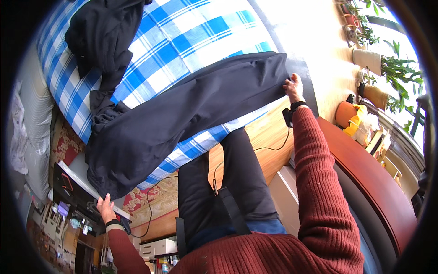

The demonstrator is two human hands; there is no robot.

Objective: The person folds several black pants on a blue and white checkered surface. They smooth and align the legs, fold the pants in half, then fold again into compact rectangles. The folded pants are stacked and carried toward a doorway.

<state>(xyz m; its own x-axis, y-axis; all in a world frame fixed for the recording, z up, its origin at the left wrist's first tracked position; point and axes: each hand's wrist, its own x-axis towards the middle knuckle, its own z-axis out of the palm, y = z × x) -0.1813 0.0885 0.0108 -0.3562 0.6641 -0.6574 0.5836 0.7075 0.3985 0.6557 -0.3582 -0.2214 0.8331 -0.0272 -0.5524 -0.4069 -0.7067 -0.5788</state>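
Observation:
A dark pair of trousers (191,106) stretches across a bed with a blue and white checked cover (184,37). At its lower left end, my left hand (106,207) grips the edge of the cloth with the thumb raised. My right hand (294,88) pinches the hem at the far right end. The fabric spans the gap between both hands, with soft creases along its length. Another crumpled black garment (102,41) lies at the upper left of the bed, and its lower part meets the trousers.
A red-brown curved headboard or furniture edge (369,178) runs along the right. Potted plants (368,61) line the window side, with an orange pot (345,114) nearby. A thin cable (273,148) hangs from my right wrist. A patterned rug (157,202) lies below the bed.

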